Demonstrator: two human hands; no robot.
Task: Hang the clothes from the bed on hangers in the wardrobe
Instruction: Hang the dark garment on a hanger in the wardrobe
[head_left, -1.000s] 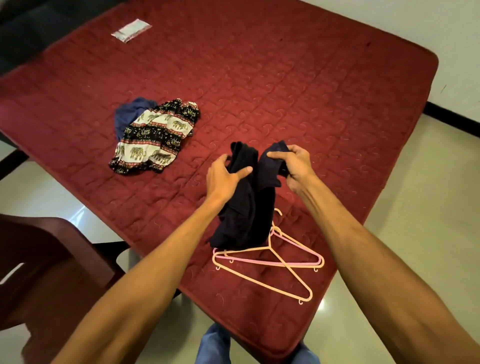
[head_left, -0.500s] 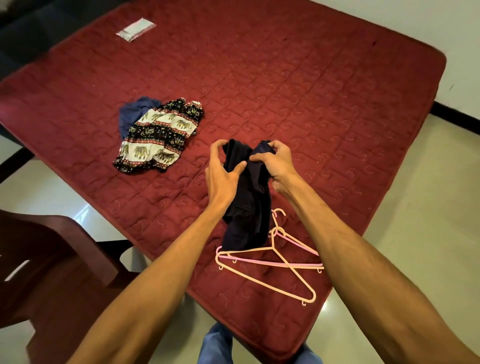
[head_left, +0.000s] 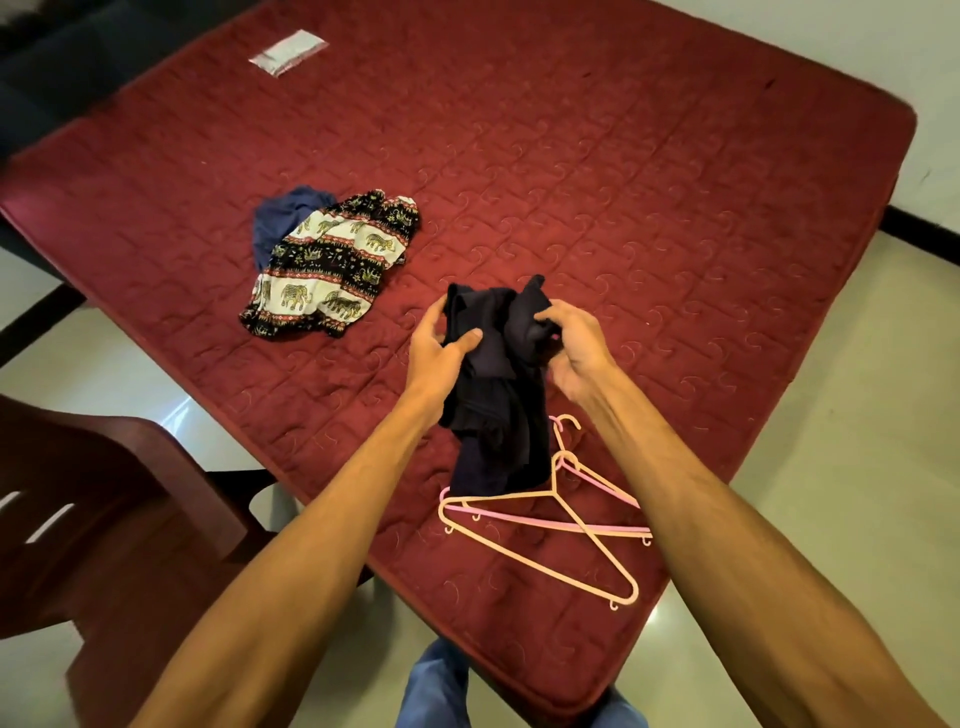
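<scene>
Both my hands hold a dark navy garment (head_left: 498, 415) above the near part of the red bed (head_left: 649, 208). My left hand (head_left: 439, 351) grips its left fold, thumb across the cloth. My right hand (head_left: 571, 353) grips the bunched right side. The cloth hangs down to two plastic hangers lying crossed on the mattress, a peach hanger (head_left: 592, 540) and a pink hanger (head_left: 597, 527). Further left on the bed lies an elephant-print garment (head_left: 332, 265) over a blue garment (head_left: 283, 218). No wardrobe is in view.
A dark red wooden chair (head_left: 104, 519) stands on the pale tiled floor at the left, close to the bed's edge. A small clear plastic packet (head_left: 288, 52) lies at the bed's far side. My legs in blue jeans (head_left: 441, 686) show below.
My hands have shifted their hold on the navy garment, with the right hand turning and bunching the cloth. The garment stays above the hangers; nothing else has moved.
</scene>
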